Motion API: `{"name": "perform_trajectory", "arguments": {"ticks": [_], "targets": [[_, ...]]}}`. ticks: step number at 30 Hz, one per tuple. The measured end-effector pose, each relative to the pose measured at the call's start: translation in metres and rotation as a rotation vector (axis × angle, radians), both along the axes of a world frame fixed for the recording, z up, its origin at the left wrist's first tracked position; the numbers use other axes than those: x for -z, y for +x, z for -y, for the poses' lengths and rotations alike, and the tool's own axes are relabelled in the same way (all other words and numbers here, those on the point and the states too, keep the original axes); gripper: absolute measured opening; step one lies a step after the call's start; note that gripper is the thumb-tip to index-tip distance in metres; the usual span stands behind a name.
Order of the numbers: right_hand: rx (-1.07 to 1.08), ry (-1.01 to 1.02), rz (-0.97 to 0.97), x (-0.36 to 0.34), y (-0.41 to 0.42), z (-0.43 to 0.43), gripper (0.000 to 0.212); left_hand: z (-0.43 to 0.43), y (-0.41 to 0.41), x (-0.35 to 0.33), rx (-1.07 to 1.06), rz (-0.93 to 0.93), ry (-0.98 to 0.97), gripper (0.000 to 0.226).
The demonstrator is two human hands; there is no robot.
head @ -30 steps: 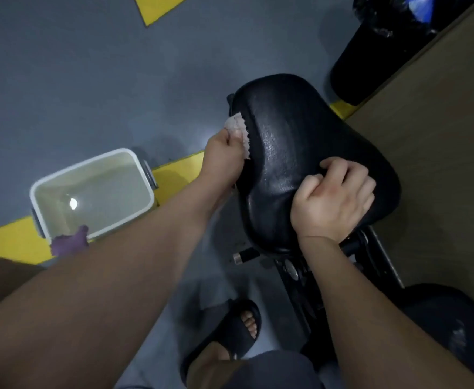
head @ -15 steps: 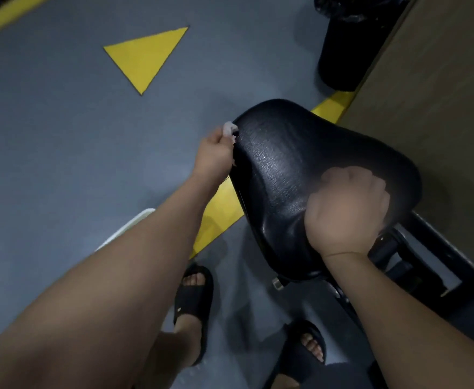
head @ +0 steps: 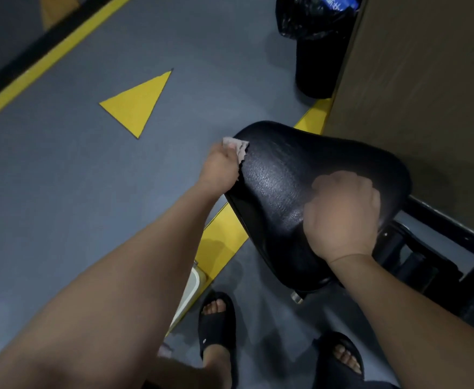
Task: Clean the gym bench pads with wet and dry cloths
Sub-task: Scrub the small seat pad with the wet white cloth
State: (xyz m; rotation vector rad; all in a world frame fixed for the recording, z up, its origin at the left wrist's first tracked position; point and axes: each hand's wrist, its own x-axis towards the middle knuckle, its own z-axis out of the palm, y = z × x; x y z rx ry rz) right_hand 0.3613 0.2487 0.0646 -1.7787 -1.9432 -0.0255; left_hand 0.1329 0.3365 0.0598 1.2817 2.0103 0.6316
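At left edge of black vinyl pad | your left hand grips pale cloth | right hand fisted atop | risk: fist may slip on slick vinyl

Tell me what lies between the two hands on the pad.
Only bare black pad. The head view shows nothing between the left hand, which grips a cloth at the pad's edge, and the right hand on top.
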Motion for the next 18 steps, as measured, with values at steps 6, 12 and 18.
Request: {"name": "perform_trajectory", "arguments": {"ticks": [6,12,18], "targets": [[-0.006,0.025,0.009,0.007,0.001,-0.002,0.028,-0.065,0.003,-0.008,0.177,-0.077,-0.063,0.043],[-0.015,0.027,-0.001,0.008,0.003,-0.003,0.031,-0.104,0.036,-0.014,0.447,-0.073,-0.149,0.033],[-0.009,-0.068,0.047,0.001,0.003,-0.001,0.034,-0.052,-0.003,-0.007,0.294,-0.205,-0.137,0.05]]}}
